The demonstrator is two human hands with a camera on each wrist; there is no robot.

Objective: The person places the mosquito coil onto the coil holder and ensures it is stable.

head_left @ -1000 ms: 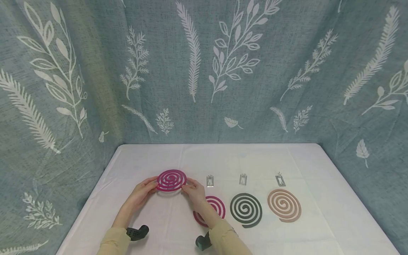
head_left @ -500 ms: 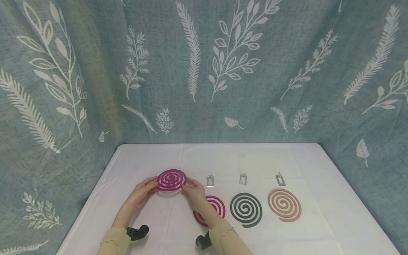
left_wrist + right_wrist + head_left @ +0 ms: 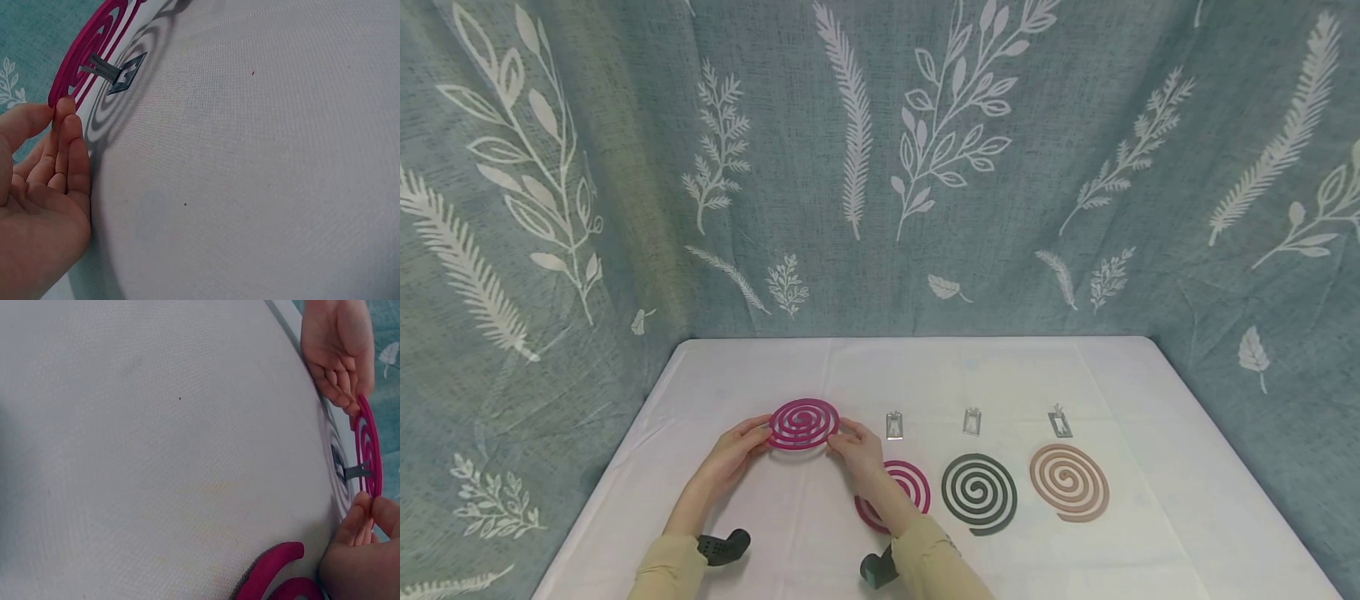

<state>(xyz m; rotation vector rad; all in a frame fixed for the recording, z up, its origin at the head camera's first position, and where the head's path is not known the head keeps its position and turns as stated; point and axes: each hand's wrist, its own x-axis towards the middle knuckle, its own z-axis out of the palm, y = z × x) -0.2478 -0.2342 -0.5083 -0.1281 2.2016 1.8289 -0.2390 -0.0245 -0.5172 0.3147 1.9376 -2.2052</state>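
Both hands pinch a magenta mosquito coil (image 3: 805, 418) by opposite edges, thumbs above and fingers below. My left hand (image 3: 730, 458) has its left rim, and my right hand (image 3: 861, 457) its right rim. The coil is level, a little above the white table. Under its middle, in the left wrist view, a small metal stand (image 3: 103, 69) rises from the table with its upright prongs at the coil's centre; whether they bear it I cannot tell. Beneath my right forearm lies a second magenta coil (image 3: 270, 572), partly hidden by the arm.
Right of the hands, a dark green coil (image 3: 977, 490) and a brown coil (image 3: 1066, 477) lie flat on the white-covered table (image 3: 760, 371). Behind the coils lie three small metal stands, left (image 3: 894, 415), middle (image 3: 972, 411) and right (image 3: 1058, 412). A blue-green leaf-patterned curtain (image 3: 880, 275) encloses the back and sides.
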